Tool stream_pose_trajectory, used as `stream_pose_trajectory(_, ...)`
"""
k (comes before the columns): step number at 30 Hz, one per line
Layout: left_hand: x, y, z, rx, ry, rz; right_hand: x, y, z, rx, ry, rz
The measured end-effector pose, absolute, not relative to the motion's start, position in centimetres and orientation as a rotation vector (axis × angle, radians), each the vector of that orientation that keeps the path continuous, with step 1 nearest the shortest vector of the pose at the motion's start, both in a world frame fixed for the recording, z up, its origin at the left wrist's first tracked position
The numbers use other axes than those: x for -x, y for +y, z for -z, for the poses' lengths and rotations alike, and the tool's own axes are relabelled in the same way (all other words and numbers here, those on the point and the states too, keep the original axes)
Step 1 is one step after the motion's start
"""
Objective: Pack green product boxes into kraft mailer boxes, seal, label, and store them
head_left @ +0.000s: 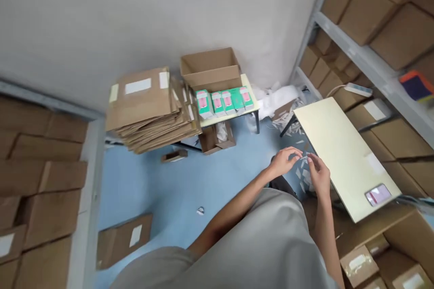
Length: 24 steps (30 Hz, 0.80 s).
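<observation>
White and seemingly papery, the small strip (304, 158) is between your hands, near the pale table (342, 144). Your right hand (319, 174) pinches it; whether your left hand (284, 162) grips, I can't tell — likely light, limp, tearable: hold its ends.

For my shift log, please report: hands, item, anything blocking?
Left hand, right hand close together. Pale slip between them. Table beside right hand; nothing visibly blocking.
</observation>
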<state>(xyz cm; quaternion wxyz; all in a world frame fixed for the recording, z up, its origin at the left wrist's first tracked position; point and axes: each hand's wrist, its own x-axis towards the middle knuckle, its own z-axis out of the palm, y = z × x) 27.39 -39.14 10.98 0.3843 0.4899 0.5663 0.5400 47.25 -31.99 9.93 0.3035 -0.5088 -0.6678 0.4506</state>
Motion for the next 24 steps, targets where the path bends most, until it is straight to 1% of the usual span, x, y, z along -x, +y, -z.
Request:
stream_pose_trajectory(8, -15.1, -40.9, -9.3, -0.935, 1.811, -1.434, -30.0, -26.8, -10.9, 0.953, -2.071, -1.586)
stream_pose_trajectory(11, -10.7, -41.9, -7.6, -0.687, 2.018, -1.431, -24.6, -25.6, -11.7, 0.753, -2.212, -1.72)
stream_pose_trajectory(14, -6.7, -42.8, -5.4, -0.305, 2.213, -1.425, -20.4, -24.6, -11.8, 0.601, -2.314, -1.845)
stream_pose_trajectory(20, 1.2, -44.1, -1.7, 0.367, 2.379, -1.514, -13.8, -23.0, -9.6, 0.546, -2.362, -2.073)
stream_pose_trajectory(24, 7.3, -44.9, 0.4, 0.533, 2.386, -1.571, -9.7, -22.3, -8.5, 0.566, -2.376, -2.123)
